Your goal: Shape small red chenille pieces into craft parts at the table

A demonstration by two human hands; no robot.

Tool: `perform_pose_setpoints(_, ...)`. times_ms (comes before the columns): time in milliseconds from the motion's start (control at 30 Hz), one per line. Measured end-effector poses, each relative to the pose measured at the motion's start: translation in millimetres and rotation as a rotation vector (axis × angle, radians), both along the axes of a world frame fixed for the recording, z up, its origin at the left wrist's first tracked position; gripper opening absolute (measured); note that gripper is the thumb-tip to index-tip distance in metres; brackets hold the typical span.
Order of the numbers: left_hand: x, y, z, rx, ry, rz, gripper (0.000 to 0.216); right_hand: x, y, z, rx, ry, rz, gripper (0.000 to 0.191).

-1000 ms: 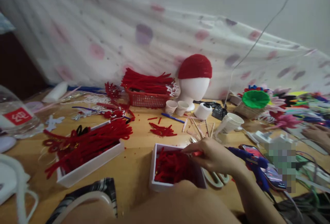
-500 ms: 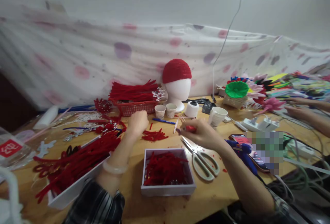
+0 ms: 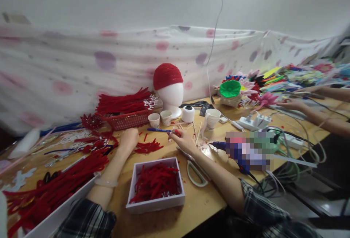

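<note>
My left hand rests closed on the table beside a small pile of short red chenille stem pieces; its fingertips are hidden. My right hand pinches a small red chenille piece just above the table, near a blue pen. Under my right forearm lie scissors, partly covered. Nearer to me, a white box holds many short red pieces. A longer white box at the left is heaped with long red stems.
Behind my hands stand paper cups, a foam head with a red covering, a red basket of stems and a white mug. Power strips and cables lie right. Another person's hands are near a pink flower.
The view has turned right, shifting everything left. My right hand has come closer to my left hand and the pen, its forearm now crossing the scissors. My left hand stays closed by the pile.
</note>
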State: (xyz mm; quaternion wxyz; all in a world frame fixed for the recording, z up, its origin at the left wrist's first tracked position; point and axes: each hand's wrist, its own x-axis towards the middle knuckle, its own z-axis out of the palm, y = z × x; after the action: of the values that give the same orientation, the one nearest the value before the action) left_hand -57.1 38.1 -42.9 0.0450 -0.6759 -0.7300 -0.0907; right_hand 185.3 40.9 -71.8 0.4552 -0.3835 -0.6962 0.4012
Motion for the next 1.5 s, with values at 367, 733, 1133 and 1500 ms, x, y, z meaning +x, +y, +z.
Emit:
perform_pose_setpoints(367, 34.5, -39.1, 74.6, 0.422, -1.092, -0.291, 0.046, -3.5, -14.8, 26.3, -0.633, 0.581, 0.619, 0.035)
perform_pose_setpoints(733, 50.6, -45.6, 68.3, 0.488, -1.156, -0.397, 0.029, -9.7, -12.1, 14.7, -0.765, 0.485, 0.584, 0.058)
perform_pose_setpoints(1133, 83.2, -58.6, 61.7, 0.541, -1.073, -0.398, 0.018, -8.9, -14.5, 21.8, -0.879, 0.473, 0.366, 0.051)
perform_pose_setpoints(1500, 85.1, -55.8, 55.8, 0.54, -1.064, -0.389, 0.018, -11.6, -19.2, 23.8, -0.822, 0.361, 0.381, 0.05)
